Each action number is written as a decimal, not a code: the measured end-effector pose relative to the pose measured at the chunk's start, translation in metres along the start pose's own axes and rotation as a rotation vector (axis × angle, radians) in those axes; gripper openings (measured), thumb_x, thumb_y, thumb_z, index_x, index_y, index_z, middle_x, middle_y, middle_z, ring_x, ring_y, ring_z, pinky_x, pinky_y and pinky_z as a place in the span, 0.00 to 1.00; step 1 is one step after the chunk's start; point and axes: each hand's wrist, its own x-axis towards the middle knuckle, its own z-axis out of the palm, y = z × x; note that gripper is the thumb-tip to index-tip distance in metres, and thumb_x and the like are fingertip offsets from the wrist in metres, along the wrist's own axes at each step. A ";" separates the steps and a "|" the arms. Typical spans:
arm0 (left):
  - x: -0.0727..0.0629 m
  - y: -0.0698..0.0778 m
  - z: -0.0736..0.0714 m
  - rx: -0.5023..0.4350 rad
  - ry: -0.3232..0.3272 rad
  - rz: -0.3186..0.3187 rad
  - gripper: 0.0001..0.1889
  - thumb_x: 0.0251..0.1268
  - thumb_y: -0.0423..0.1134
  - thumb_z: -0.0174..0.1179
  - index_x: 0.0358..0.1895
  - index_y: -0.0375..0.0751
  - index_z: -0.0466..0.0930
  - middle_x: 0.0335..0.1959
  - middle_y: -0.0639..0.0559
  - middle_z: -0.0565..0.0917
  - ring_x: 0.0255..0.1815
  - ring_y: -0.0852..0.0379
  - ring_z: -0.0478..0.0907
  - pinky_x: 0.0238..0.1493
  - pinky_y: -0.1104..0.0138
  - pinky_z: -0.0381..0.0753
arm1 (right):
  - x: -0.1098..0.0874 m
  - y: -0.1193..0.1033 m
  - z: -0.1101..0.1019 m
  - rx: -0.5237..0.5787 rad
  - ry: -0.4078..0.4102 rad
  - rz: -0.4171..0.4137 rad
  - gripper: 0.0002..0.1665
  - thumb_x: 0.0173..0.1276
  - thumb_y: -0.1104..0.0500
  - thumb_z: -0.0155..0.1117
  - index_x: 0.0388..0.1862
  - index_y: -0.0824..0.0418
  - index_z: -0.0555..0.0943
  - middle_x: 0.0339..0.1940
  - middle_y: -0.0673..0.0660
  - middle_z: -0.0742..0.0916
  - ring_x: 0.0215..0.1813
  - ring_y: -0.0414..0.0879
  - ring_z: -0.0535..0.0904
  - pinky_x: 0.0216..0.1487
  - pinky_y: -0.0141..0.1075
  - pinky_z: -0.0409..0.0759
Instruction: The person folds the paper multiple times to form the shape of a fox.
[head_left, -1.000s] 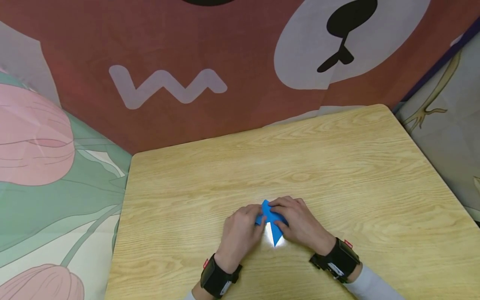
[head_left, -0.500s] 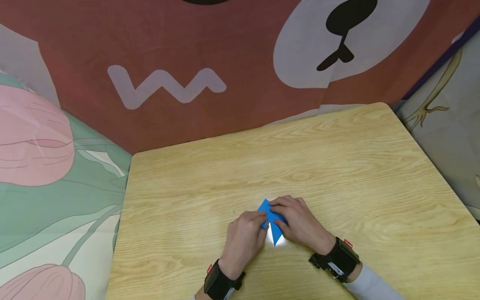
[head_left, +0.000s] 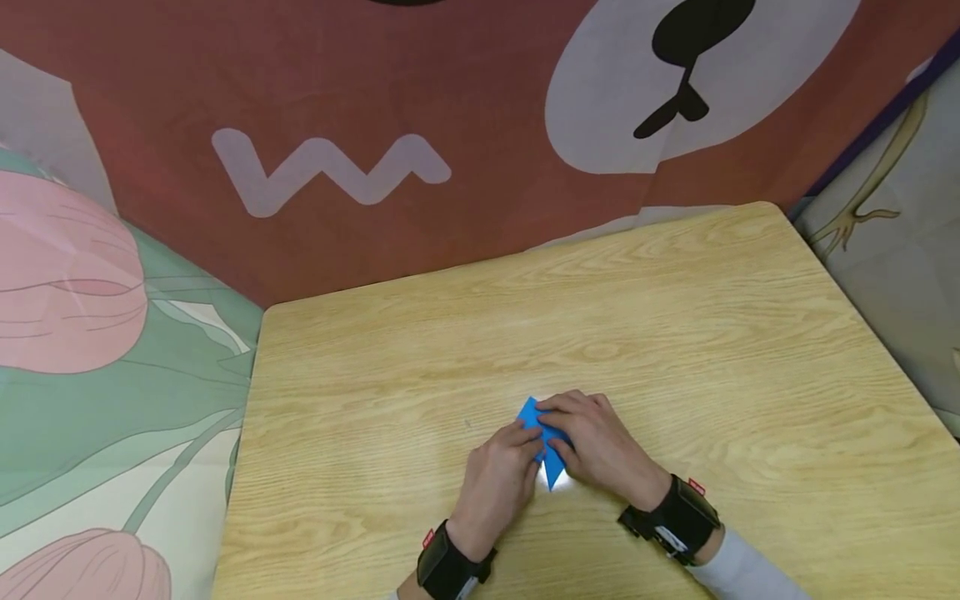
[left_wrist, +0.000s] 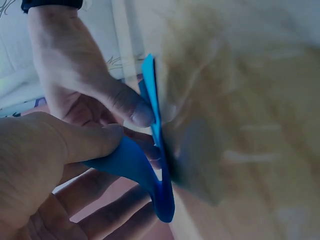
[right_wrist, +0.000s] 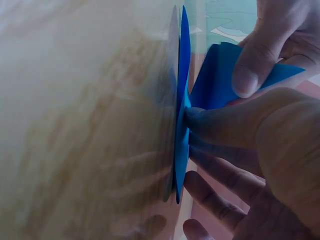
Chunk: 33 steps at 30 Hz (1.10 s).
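A folded sheet of blue paper (head_left: pixel 553 468) lies near the front of the table, one pointed corner toward me. My left hand (head_left: pixel 497 479) pinches its left flap between thumb and fingers. That flap (left_wrist: pixel 127 159) bends up off the tabletop in the left wrist view. From the other side my right hand (head_left: pixel 603 446) holds the flat part down, thumb and fingertips on it. In the right wrist view the flat layer (right_wrist: pixel 183 135) stays against the table, while the raised flap (right_wrist: pixel 215 75) curves toward the left thumb. Fingers cover part of the creases.
The wood-grain table (head_left: pixel 360 375) reaches back to a brown cloth backdrop (head_left: pixel 337 242) with a cartoon print. A floral cloth (head_left: pixel 75 433) hangs at the left, a pale one (head_left: pixel 900 267) at the right. Black straps (head_left: pixel 678 521) circle both wrists.
My left hand has moved slightly right and toward me, carrying the paper's left flap inward over the middle. The right hand stays in nearly the same spot.
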 end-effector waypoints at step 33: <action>0.001 -0.005 0.009 0.102 -0.081 0.151 0.13 0.69 0.28 0.70 0.53 0.43 0.93 0.57 0.53 0.91 0.67 0.53 0.85 0.68 0.64 0.82 | 0.002 -0.003 0.003 0.015 -0.009 -0.018 0.18 0.69 0.64 0.76 0.57 0.62 0.90 0.62 0.57 0.89 0.63 0.54 0.82 0.61 0.53 0.82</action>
